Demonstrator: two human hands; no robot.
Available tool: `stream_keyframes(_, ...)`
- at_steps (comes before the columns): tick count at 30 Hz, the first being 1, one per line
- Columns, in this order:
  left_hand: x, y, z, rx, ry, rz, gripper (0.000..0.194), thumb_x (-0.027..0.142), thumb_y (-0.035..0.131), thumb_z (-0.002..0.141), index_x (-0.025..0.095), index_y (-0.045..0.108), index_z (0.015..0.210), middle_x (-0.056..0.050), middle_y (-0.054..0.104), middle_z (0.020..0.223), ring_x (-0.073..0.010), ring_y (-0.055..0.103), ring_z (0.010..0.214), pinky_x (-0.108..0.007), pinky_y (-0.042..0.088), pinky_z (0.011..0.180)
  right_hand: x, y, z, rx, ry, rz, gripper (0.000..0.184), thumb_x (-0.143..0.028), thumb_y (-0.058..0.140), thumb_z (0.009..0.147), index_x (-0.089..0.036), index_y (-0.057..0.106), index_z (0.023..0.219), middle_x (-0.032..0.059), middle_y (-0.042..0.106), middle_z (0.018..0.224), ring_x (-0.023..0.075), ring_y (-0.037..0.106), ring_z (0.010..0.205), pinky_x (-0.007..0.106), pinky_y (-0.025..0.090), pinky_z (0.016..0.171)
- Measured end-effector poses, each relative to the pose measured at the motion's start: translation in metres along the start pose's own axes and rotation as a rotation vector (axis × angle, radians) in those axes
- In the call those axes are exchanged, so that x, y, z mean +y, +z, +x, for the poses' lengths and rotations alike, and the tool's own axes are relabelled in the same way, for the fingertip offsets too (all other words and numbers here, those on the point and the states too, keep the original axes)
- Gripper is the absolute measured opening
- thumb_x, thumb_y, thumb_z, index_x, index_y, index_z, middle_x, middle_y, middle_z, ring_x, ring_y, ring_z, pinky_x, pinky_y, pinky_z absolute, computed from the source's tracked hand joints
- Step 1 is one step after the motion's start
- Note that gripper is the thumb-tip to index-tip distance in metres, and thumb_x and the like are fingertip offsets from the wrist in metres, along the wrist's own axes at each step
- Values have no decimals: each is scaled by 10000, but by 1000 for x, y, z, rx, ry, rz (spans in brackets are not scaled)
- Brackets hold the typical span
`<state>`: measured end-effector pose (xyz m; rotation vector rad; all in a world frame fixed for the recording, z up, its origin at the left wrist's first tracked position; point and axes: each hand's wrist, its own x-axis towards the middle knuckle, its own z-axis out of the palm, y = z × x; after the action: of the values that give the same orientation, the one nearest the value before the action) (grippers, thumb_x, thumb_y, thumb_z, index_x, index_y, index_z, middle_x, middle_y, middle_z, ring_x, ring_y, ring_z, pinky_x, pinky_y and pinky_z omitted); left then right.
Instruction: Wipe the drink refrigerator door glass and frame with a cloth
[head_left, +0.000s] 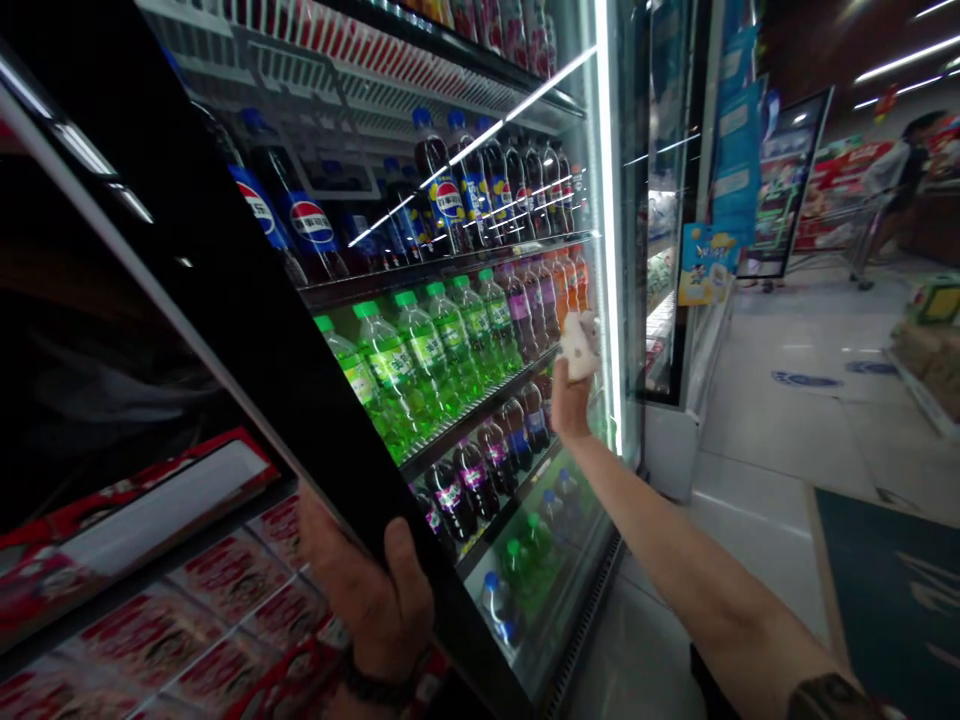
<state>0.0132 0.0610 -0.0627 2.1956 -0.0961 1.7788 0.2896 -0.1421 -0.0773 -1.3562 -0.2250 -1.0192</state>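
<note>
My left hand is wrapped round the edge of a black fridge door frame, thumb on its front face. The door stands tilted across the view. My right arm reaches out to the glass, and my right hand holds a crumpled white cloth up at the pane. Whether the cloth touches the glass I cannot tell. Beyond the hand are shelves of bottled drinks: cola bottles with blue caps, green soda bottles, orange soda bottles and dark bottles with purple labels.
Red and pink packages lie at the lower left. A bright light strip runs down the fridge's right side. Further right are a blue and yellow hanging sign, a tiled floor, a dark mat, and a person by a cart.
</note>
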Motion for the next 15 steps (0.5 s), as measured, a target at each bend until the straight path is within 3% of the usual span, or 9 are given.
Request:
stream_keyframes(1,0,0,0,-2,9,2,951,388,637,963,171,206,1782,-159,279,1807,-393,280,1676,-590,223,1426,-22,2,-22,-42,-87,9,784,-596,443,1129,-70,367,1705,280,452,1669,329,441,1593,566,353,1355)
stream_keyframes(4,2,1,0,5,28,-8,913,377,615,995,160,203,1781,-185,289,1799,-379,284,1678,-578,217,1418,-86,1,-87,-310,-521,-55,717,-578,491,1107,-246,399,1735,158,329,1785,399,210,1710,713,132,1401)
stream_keyframes(7,4,1,0,29,-14,-83,814,444,513,1059,144,250,1769,-217,344,1765,-394,347,1647,-617,271,1381,-114,-9,-131,-415,-919,-68,626,-575,587,1054,-347,558,1635,61,366,1787,393,214,1713,663,82,1423)
stream_keyframes(9,5,0,-1,38,-9,-90,775,425,474,1078,136,263,1765,-217,340,1771,-379,348,1655,-602,275,1389,-106,-16,-142,-415,-1053,-65,566,-620,626,1030,-394,644,1549,17,478,1723,352,276,1698,602,101,1436)
stream_keyframes(11,5,0,-2,38,27,-51,766,351,483,1073,127,251,1768,-202,307,1794,-343,308,1685,-549,248,1423,-80,-23,-141,-420,-1072,-90,522,-639,625,1038,-427,672,1514,-4,532,1683,320,288,1697,573,109,1439)
stream_keyframes(13,5,0,-3,38,46,-24,770,302,494,1062,106,250,1765,-199,300,1799,-322,288,1698,-518,234,1443,-46,-30,-133,-420,-995,-125,525,-603,565,1081,-400,643,1559,22,468,1734,318,239,1716,576,107,1437)
stream_keyframes(15,5,0,-4,34,42,-7,763,286,488,1062,92,254,1761,-201,298,1800,-316,287,1700,-514,235,1450,-9,-36,-122,-393,-797,-142,637,-614,491,1105,-291,562,1650,100,342,1802,351,184,1728,612,136,1426)
